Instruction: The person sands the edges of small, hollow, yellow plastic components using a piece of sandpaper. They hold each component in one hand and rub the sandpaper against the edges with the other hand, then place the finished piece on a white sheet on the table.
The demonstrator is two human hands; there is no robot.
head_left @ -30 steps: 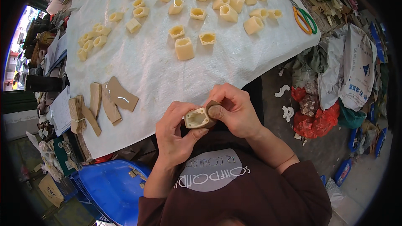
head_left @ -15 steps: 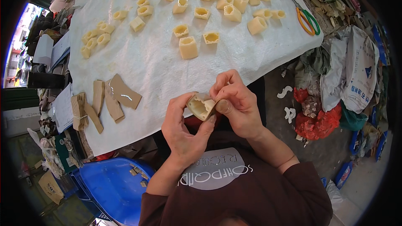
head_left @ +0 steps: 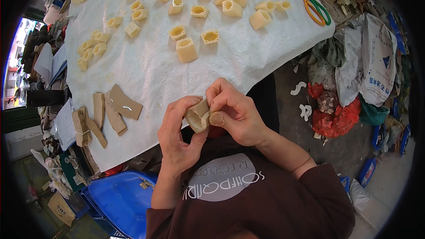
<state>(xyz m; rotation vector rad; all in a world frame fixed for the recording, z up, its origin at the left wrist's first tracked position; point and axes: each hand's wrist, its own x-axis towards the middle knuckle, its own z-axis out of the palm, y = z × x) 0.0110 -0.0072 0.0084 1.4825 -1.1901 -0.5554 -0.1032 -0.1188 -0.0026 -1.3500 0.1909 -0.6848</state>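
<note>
Near me, a person's left hand (head_left: 175,135) grips a hollow cream block (head_left: 196,118), open end up and tilted; the right hand (head_left: 237,117) pinches thumb to fingers at its right edge, hiding what is between. Beyond the hands, similar blocks (head_left: 186,50) dot a white sheet (head_left: 141,64). Left of them lie brown strips (head_left: 125,102); lower left, a blue basin (head_left: 117,192). Scissors (head_left: 309,12) rest far right. Lettering marks the dark shirt (head_left: 274,194) below and a white sack (head_left: 376,62) rightward, above red bags (head_left: 338,121).

Left fingers (head_left: 178,107) curled, right fingers (head_left: 225,99) pinched
</note>
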